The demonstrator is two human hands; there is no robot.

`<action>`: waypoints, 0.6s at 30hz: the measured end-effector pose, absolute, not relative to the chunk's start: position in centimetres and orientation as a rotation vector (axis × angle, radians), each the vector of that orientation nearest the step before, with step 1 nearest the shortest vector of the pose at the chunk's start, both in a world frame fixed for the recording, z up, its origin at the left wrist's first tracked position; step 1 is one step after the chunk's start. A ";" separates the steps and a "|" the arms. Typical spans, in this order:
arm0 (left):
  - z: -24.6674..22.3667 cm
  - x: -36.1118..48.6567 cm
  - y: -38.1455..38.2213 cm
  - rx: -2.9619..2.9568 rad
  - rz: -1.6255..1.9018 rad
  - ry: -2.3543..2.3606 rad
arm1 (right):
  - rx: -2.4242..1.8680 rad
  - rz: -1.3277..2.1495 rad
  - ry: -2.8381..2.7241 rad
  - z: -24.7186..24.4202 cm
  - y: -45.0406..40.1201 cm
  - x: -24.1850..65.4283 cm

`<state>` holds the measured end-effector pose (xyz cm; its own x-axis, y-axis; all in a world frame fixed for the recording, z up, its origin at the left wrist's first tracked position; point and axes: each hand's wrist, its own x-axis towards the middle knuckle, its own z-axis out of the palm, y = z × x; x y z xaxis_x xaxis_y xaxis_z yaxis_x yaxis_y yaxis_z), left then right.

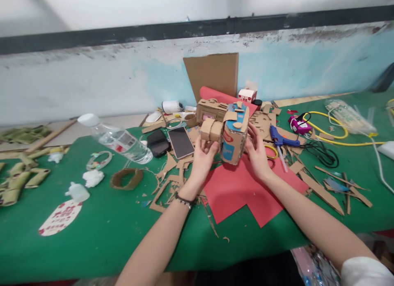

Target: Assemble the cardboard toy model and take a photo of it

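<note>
A camera-shaped cardboard model (234, 134), with blue print on one side and a round tube sticking out to the left, is held up above the table. My left hand (203, 158) grips the tube from below. Against the model's right side rests my right hand (256, 150), its fingers curled behind the edge. Under the model lies red paper (243, 187). Behind it stands another brown cardboard piece (207, 110). To the right of my right hand is a blue glue gun (285, 139).
Left of my hands are a phone (181, 142), a black case (158, 143), a water bottle (123, 142) and a cardboard ring (127, 179). Cardboard scraps (323, 191) litter the green table (101, 253). A purple device (299, 124) and yellow cable (341, 132) lie right.
</note>
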<state>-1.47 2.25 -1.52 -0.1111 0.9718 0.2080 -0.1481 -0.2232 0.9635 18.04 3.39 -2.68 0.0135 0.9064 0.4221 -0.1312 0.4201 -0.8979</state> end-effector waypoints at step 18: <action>-1.7 1.6 0.5 1.019 1.490 0.951 | -0.941 0.845 -1.257 -3.1 2.6 17.7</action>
<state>1.57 0.48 -1.72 -0.0902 0.9894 0.1142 -0.3133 -0.1370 0.9397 17.75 2.60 -3.11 0.1266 0.9136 0.3864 -0.0128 0.3910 -0.9203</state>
